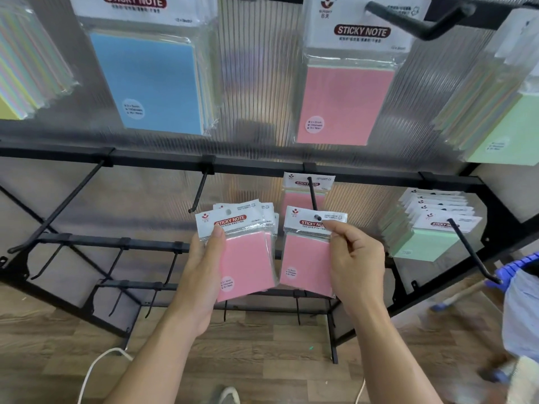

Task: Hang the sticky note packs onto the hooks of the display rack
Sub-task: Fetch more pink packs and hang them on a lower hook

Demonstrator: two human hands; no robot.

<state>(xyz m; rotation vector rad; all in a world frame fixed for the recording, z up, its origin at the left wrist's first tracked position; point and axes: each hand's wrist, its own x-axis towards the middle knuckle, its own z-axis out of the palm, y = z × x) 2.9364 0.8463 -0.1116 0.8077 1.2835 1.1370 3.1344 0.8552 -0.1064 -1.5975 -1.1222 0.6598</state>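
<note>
I see the right hand (358, 258) pinching a pink pack (306, 258) by its header, hole right at the hook (312, 195) tip; the left hand (204, 258) grips the stack (248, 258).

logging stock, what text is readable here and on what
"STICKY NOTE": large blue wrapped pack, large pink hanging pack, front small pink pack in left hand
"STICKY NO", rest covered: right hand's single pink pack, front green pack
Round white stickers, small header print: too blurred

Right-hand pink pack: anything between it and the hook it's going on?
Nothing visible. The hook tip sits at the hole of the pink pack that the right hand pinches; the shaft behind is bare up to one hung pack near the bar.
</note>
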